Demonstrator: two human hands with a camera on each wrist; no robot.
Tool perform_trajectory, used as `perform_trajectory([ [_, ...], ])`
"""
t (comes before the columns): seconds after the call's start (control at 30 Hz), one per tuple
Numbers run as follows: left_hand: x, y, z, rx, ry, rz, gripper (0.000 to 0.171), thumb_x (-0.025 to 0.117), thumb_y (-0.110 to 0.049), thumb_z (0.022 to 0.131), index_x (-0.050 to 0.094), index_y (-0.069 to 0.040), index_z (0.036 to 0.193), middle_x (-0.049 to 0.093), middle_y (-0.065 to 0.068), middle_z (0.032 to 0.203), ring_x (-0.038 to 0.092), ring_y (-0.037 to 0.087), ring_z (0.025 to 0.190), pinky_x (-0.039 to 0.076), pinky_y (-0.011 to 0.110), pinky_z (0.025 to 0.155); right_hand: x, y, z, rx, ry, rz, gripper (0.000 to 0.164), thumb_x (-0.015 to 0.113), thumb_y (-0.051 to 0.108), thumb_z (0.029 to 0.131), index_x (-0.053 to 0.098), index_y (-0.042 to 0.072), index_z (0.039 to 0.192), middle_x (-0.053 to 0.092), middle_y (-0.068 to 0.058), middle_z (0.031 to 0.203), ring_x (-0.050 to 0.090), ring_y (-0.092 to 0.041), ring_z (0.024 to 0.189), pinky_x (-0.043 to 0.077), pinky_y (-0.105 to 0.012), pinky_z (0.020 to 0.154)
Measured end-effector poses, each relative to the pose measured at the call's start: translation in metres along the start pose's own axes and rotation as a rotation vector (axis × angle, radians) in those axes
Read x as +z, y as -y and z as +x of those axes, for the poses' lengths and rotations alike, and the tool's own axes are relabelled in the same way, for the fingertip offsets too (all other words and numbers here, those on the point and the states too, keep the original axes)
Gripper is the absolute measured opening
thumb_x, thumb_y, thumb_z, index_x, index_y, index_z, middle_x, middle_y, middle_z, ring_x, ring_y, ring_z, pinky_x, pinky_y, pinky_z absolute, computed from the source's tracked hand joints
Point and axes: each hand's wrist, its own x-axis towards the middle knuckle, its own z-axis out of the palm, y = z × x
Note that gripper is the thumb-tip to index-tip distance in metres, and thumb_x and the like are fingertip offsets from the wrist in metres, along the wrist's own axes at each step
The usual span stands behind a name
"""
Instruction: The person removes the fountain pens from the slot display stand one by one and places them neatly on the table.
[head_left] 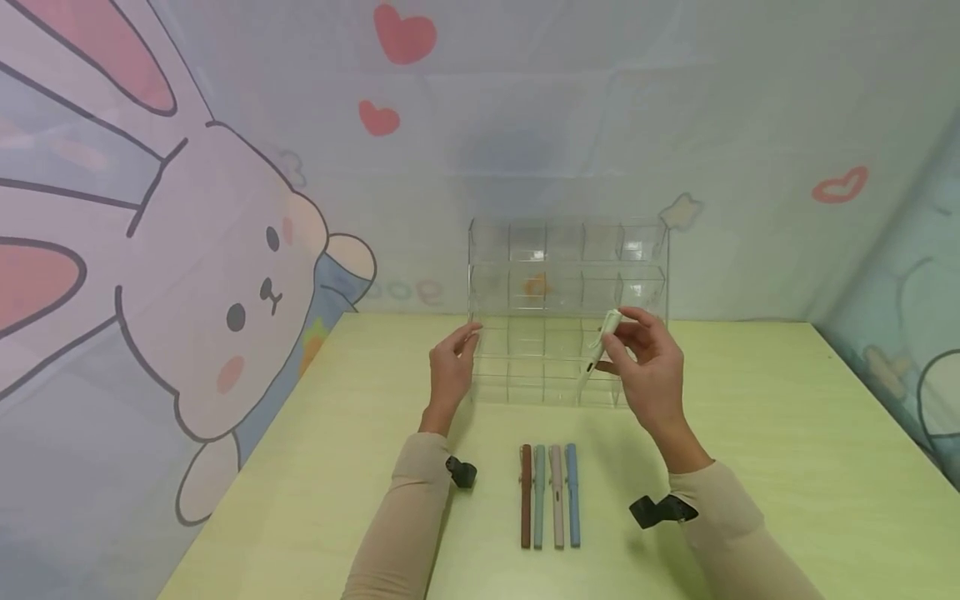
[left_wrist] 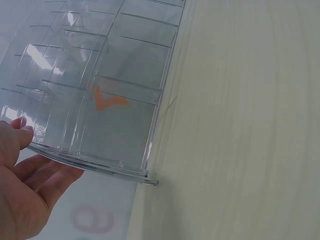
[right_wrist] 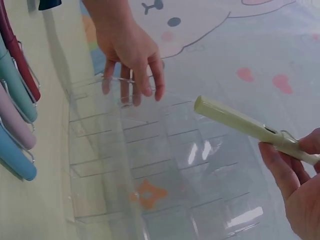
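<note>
A clear plastic rack (head_left: 527,367) with tiers of small compartments stands upright on the table. My left hand (head_left: 452,367) grips its left side edge, thumb on one face and fingers (left_wrist: 55,182) on the other. Between thumb and fingers, my right hand (head_left: 654,375) pinches a pale cream-green pen (right_wrist: 235,120) by its clip end. The pen slants in front of the rack's right half, its free end pointing down and left in the head view. Part of the clip end is hidden by the right fingers in the right wrist view.
Four-sided layout aside, several capped pens lie side by side nearer me: dark red (head_left: 526,500), green (head_left: 539,500), pinkish-grey (head_left: 557,500) and blue (head_left: 573,500). Behind the pale table (head_left: 750,400) hangs a cloth (head_left: 615,125) printed with a rabbit and hearts.
</note>
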Motion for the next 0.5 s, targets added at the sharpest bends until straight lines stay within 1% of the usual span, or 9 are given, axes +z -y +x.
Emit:
perform_trajectory([
  [0.1,0.000,0.000,0.000,0.010,-0.001,-0.001,0.023,0.061,-0.015,0.102,0.073,-0.011,0.120,0.071,0.009,0.121,0.070,0.023,0.105,0.051,0.045,0.096,-0.003,0.009,-0.002,0.037,0.013,-0.028,0.039,0.064,-0.006,0.095,0.053,-0.008,0.132,0.064,-0.010,0.102,0.067,-0.017,0.093,0.059,-0.036,0.065],
  [0.23,0.000,0.000,0.000,0.035,-0.004,0.005,0.022,0.060,-0.015,0.102,0.073,-0.010,0.120,0.072,0.010,0.118,0.071,0.025,0.102,0.052,0.048,0.095,-0.006,0.019,-0.004,0.076,0.027,-0.065,0.040,0.064,-0.002,0.096,0.052,-0.008,0.133,0.064,-0.007,0.101,0.066,-0.014,0.090,0.060,-0.035,0.064],
  [0.4,0.001,0.001,0.000,0.062,-0.026,0.011,0.021,0.062,-0.011,0.101,0.074,-0.008,0.118,0.072,0.014,0.114,0.072,0.028,0.099,0.053,0.052,0.091,-0.009,0.023,-0.005,0.113,0.050,-0.086,0.040,0.064,-0.001,0.096,0.051,-0.007,0.134,0.063,-0.005,0.099,0.064,-0.013,0.088,0.060,-0.035,0.064],
  [0.5,0.001,0.001,-0.001,0.060,-0.027,0.011,0.022,0.061,-0.010,0.101,0.074,-0.007,0.118,0.072,0.015,0.114,0.072,0.029,0.099,0.053,0.051,0.091,-0.012,0.024,-0.006,0.141,0.087,-0.127,0.039,0.063,0.001,0.097,0.052,-0.005,0.134,0.061,-0.006,0.100,0.064,-0.012,0.088,0.060,-0.035,0.065],
])
